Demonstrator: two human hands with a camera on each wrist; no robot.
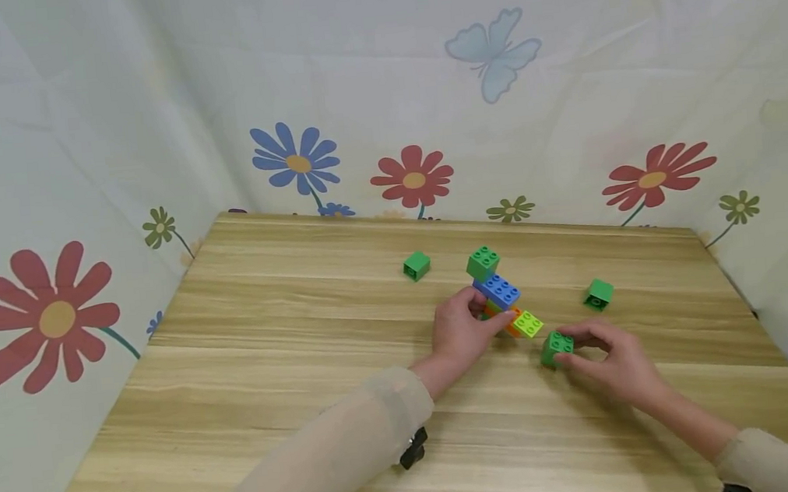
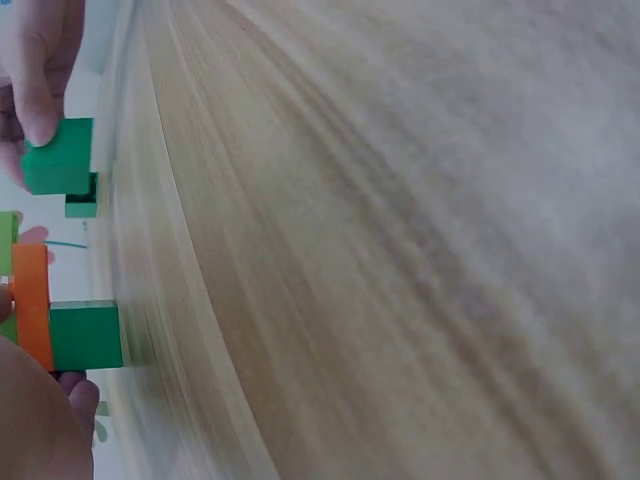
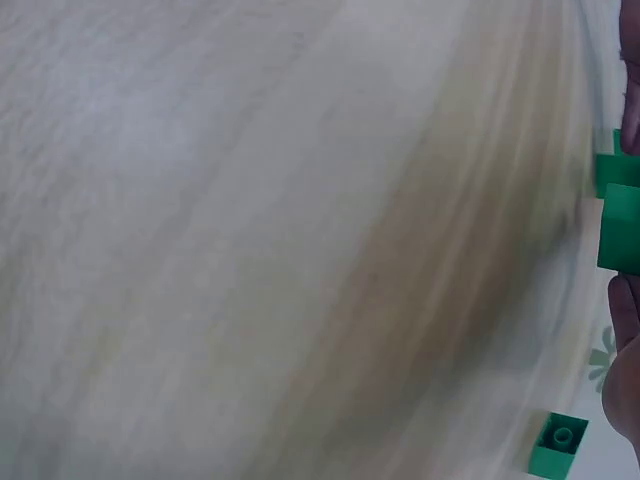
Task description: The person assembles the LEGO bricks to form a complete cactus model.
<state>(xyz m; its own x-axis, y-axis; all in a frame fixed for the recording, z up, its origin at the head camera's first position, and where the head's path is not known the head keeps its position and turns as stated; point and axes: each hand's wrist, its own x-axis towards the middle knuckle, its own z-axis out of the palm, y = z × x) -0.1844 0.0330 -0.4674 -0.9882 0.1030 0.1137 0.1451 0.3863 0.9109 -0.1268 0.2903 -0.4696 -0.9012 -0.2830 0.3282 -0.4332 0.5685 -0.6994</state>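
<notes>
My left hand (image 1: 463, 330) grips a stepped stack of toy building bricks near the middle of the table. In the head view the stack shows a green brick (image 1: 483, 262) on top, a blue brick (image 1: 500, 291) below it, then a lime brick (image 1: 528, 324) and an orange brick (image 1: 512, 330). Under the orange one, the left wrist view shows another green brick (image 2: 86, 335). To the right, my right hand (image 1: 618, 359) pinches a separate green brick (image 1: 558, 347), studs up, between thumb and fingers. A small gap parts it from the stack.
One loose green brick (image 1: 417, 266) lies behind and left of the stack. Another loose green brick (image 1: 598, 295) lies on its side beyond my right hand. The wooden table (image 1: 265, 304) ends at a flower-printed curtain (image 1: 350, 62) along its back and sides.
</notes>
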